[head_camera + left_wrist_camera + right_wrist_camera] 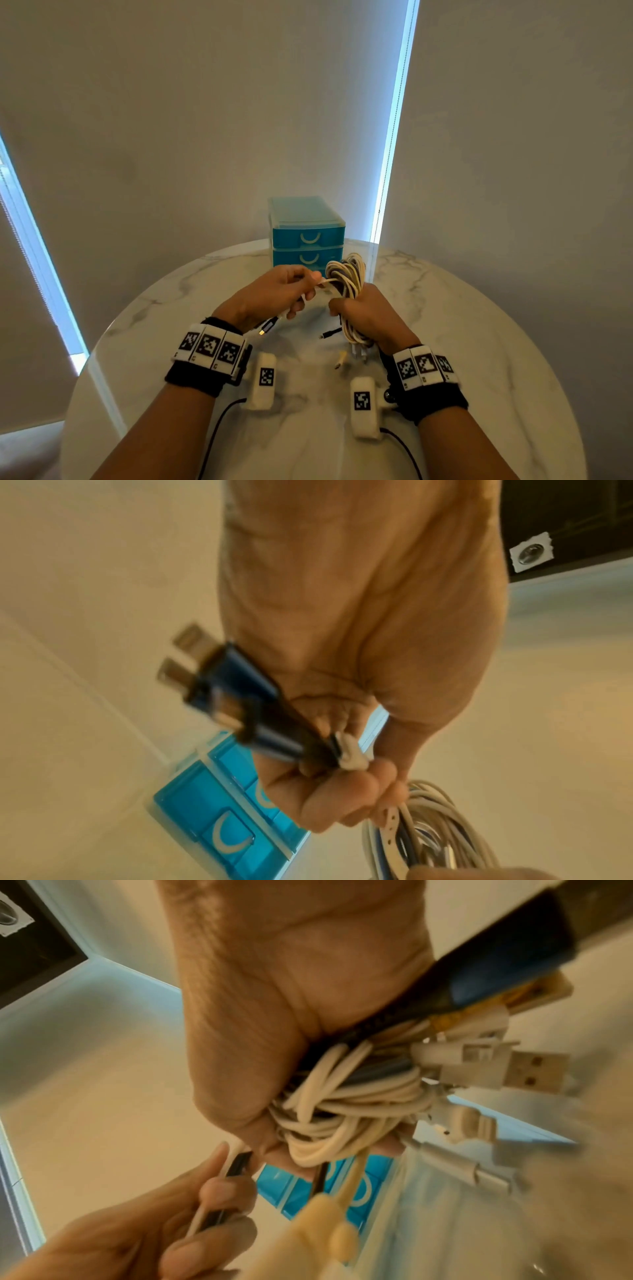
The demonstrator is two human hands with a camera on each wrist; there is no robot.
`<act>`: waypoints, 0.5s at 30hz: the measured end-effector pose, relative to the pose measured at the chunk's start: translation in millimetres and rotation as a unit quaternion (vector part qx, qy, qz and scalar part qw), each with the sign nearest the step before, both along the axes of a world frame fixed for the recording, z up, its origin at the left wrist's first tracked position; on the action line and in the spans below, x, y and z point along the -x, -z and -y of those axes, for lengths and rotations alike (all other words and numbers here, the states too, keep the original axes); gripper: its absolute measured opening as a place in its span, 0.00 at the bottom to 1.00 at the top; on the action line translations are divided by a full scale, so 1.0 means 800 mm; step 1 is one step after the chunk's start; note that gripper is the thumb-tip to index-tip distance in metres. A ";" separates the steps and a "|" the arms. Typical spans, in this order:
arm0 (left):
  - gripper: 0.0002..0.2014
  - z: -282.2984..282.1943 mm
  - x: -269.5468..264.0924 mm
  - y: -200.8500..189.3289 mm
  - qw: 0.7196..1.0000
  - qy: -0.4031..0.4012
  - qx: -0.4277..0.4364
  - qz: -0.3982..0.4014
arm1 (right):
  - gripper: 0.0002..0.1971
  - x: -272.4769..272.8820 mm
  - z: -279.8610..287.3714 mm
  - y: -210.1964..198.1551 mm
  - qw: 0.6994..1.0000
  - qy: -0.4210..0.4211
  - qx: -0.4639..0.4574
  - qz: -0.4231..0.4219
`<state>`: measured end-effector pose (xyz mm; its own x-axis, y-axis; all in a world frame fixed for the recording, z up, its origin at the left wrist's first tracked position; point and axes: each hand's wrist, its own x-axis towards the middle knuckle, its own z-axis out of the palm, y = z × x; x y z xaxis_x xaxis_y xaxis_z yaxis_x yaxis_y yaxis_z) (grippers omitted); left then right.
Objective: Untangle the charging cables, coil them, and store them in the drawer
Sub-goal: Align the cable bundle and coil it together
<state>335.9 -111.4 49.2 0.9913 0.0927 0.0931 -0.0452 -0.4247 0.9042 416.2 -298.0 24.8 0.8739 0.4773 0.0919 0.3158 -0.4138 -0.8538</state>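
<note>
Head view: right hand (371,317) is wrapped around the cable bundle (347,277), held above the marble table (479,325) in front of the blue drawer unit (306,236). Left hand (274,294) pinches loose cable ends.

Left wrist view: fingers (329,799) are curled on blue USB plugs (219,688).

Right wrist view: white USB connectors (496,1072) protrude from the fist.

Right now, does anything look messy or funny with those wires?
Yes. The cable bundle in the right hand is a jumble of white and dark cords, with plugs sticking out. The left hand pinches cord ends. Both blue drawers are closed.
</note>
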 end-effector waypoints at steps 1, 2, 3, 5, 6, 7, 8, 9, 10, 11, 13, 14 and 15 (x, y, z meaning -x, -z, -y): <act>0.15 0.000 -0.002 0.002 0.999 -0.005 -0.028 0.016 | 0.06 0.000 -0.002 0.001 1.000 0.003 -0.005 -0.009; 0.13 -0.001 -0.003 0.003 0.998 -0.007 -0.050 0.030 | 0.03 0.000 -0.003 0.001 1.000 0.005 -0.009 -0.015; 0.12 -0.002 -0.003 0.004 0.997 -0.006 -0.064 0.042 | 0.02 -0.001 -0.004 0.001 1.000 0.004 -0.017 -0.025; 0.11 -0.005 -0.004 0.006 0.994 -0.010 -0.087 0.059 | 0.04 0.000 -0.003 -0.001 0.997 -0.005 -0.047 -0.061; 0.10 -0.006 -0.004 0.007 0.993 -0.019 -0.099 0.066 | 0.05 0.001 -0.003 -0.001 0.995 -0.012 -0.059 -0.077; 0.10 -0.006 -0.004 0.007 0.991 -0.030 -0.109 0.072 | 0.04 0.002 -0.003 -0.002 0.995 -0.017 -0.061 -0.084; 0.09 -0.007 -0.004 0.008 0.989 -0.045 -0.115 0.078 | 0.03 0.003 -0.004 -0.002 0.994 -0.023 -0.061 -0.084; 0.09 -0.008 -0.004 0.007 0.988 -0.060 -0.119 0.084 | 0.03 0.006 -0.005 -0.003 0.994 -0.031 -0.060 -0.082; 0.08 -0.009 -0.004 0.006 0.986 -0.073 -0.120 0.088 | 0.04 0.008 -0.007 -0.004 0.995 -0.037 -0.058 -0.076; 0.08 -0.009 -0.002 0.004 0.985 -0.083 -0.117 0.091 | 0.06 0.010 -0.007 -0.006 0.995 -0.045 -0.053 -0.068; 0.08 -0.007 0.001 0.000 0.986 -0.091 -0.102 0.091 | 0.09 0.015 -0.006 -0.011 0.994 -0.066 -0.049 -0.070; 0.08 -0.006 0.003 -0.003 0.987 -0.093 -0.096 0.092 | 0.13 0.017 -0.006 -0.013 0.993 -0.075 -0.048 -0.080; 0.07 -0.003 0.004 -0.005 0.987 -0.097 -0.087 0.095 | 0.16 0.019 -0.005 -0.015 0.992 -0.083 -0.045 -0.086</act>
<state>332.4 -108.8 52.9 0.9199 0.2451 0.3062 -0.1088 -0.5907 0.7995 400.8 -294.3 37.2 0.7901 0.6130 -0.0029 0.2202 -0.2882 -0.9319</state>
